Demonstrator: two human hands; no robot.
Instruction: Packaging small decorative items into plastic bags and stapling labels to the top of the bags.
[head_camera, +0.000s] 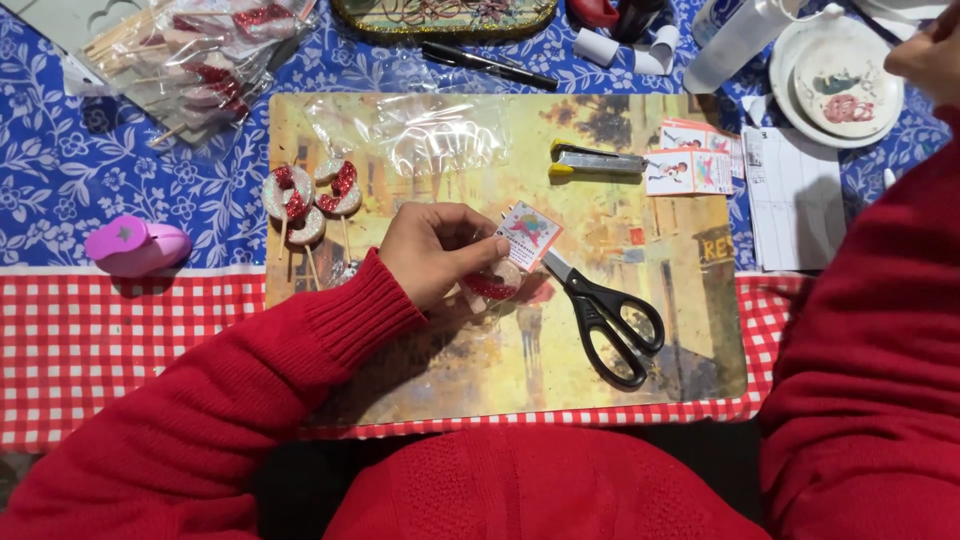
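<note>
Red knitted sleeves fill the near edge, above a counter spread with a blue flowered cloth and a red checked strip along the front. On it lies a painted street-scene mat, and over the mat the left hand has its fingers pinching a small printed card against a glittery red-and-white lollipop. Black scissors lie just beside it, more lollipops to the left, a clear bag beyond. The right hand is at the far right corner, mostly out of view, so I cannot tell how its fingers sit. White stacked plates beside it hold a small pinkish scrap; a tray at the top holds tangled cords.
</note>
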